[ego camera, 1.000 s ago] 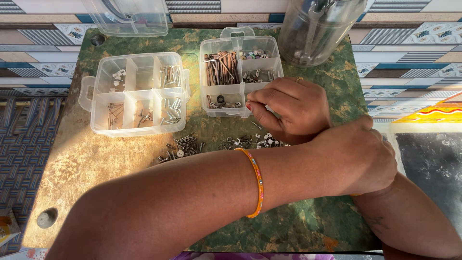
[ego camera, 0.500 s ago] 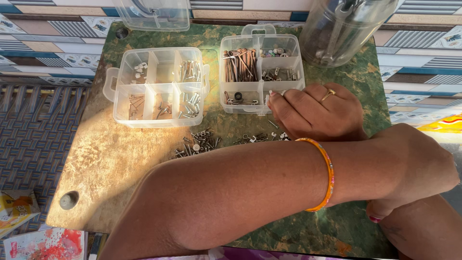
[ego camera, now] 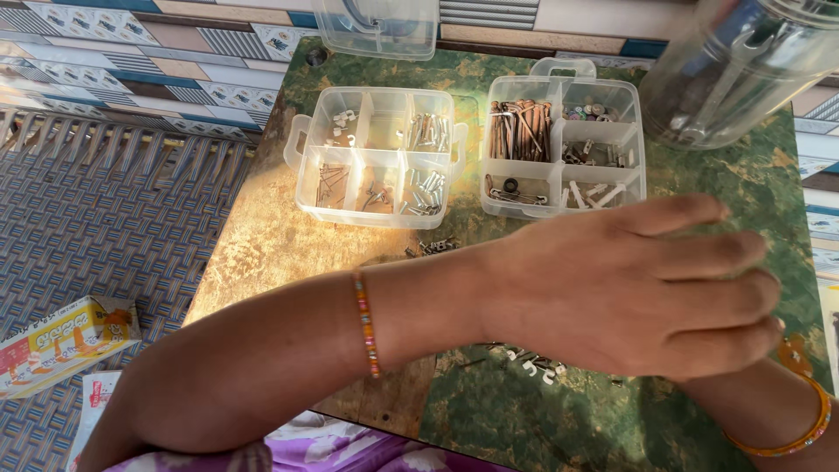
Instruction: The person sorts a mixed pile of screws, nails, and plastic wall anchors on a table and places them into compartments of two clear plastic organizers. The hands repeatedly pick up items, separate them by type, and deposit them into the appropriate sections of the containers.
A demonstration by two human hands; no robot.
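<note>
Loose screws and white clips (ego camera: pixel 533 365) lie on the green counter (ego camera: pixel 568 419) under the left hand (ego camera: pixel 629 288), whose grip is open, fingers flat and empty, just before two clear boxes (ego camera: pixel 564 144) of nails; the right grip is hidden.

One head-worn camera looks steeply down, close over the green board (ego camera: pixel 612 419) and clear organiser boxes (ego camera: pixel 376 157).

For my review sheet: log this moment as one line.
left hand: open, flat, above loose hardware | right hand: hidden | two sorting boxes behind, open | clear jar far right
</note>
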